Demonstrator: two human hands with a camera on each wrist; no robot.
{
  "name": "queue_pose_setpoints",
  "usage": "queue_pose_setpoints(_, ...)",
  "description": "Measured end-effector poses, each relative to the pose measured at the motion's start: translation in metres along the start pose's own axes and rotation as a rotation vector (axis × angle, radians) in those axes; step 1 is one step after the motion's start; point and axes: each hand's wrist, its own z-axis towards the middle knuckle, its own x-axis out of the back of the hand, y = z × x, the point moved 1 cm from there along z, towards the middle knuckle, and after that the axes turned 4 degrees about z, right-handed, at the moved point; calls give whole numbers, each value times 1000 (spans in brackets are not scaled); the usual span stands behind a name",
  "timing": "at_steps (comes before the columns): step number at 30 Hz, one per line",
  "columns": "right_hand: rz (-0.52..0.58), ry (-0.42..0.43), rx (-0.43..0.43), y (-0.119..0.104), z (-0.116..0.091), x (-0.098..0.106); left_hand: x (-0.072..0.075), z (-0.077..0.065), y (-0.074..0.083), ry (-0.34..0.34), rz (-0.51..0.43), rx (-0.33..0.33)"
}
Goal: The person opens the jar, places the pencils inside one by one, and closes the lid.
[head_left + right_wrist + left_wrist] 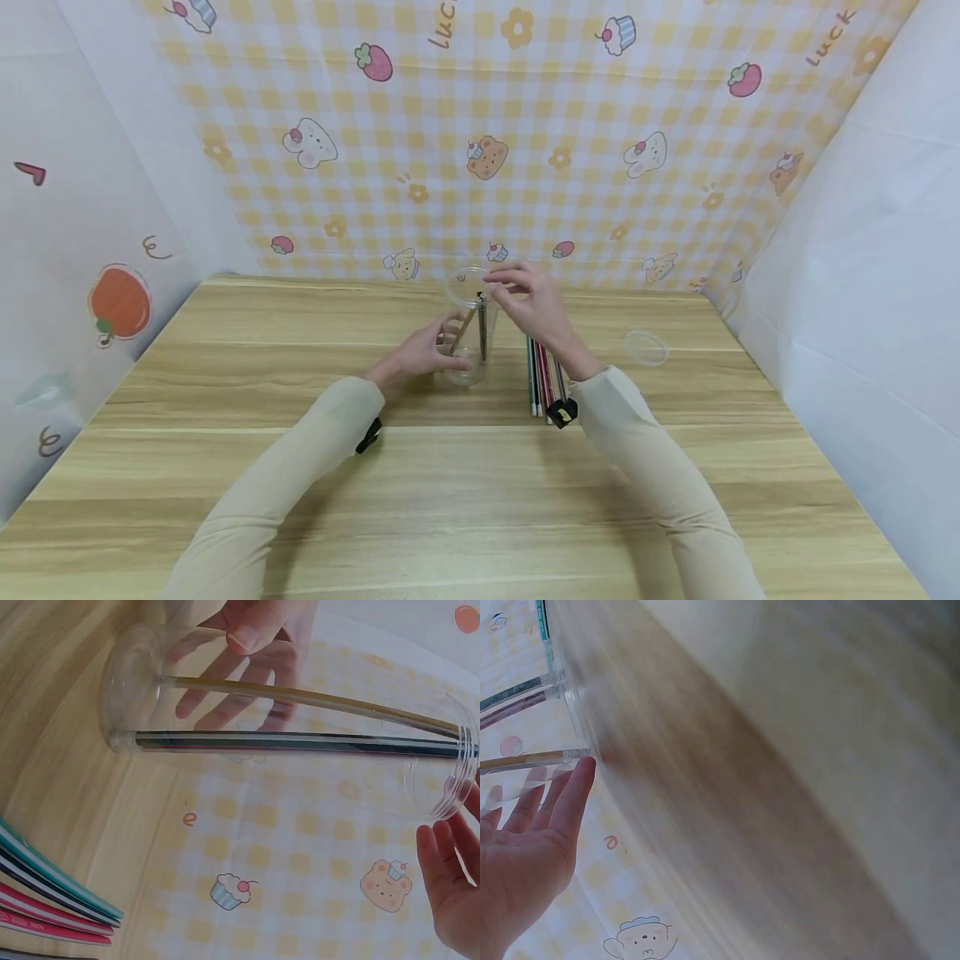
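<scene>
A tall clear plastic jar (471,337) stands on the wooden table with a few pencils leaning inside. One pencil is gold (300,696) and another is dark (300,742). Around the jar's lower part, my left hand (422,348) holds it, thumb in front and fingers behind, seen through the plastic. My right hand (536,304) is up at the jar's rim, its fingertips right at the edge, fingers loosely extended and holding nothing visible. In the left wrist view, my left fingers (571,799) lie along the jar's side.
Several loose pencils (536,379), teal, black and red among them, lie side by side under my right forearm. Farther right rests a clear round lid (646,348). A patterned yellow checked cloth (450,167) rises behind the table (450,508), with white side walls.
</scene>
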Motion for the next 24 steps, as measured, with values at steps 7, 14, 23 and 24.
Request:
queue_pose_setpoints(7,65,46,-29,1,-1,4,3,-8,16,-21,-18,3)
queue_pose_setpoints(14,88,121,-86,35,0,17,4,-16,32,-30,-16,16)
queue_pose_setpoints(23,145,69,-412,88,-11,48,5,-19,36,-33,-8,27)
queue_pose_setpoints(24,132,34,-448,92,-14,51,5,-18,35,-35,-12,27)
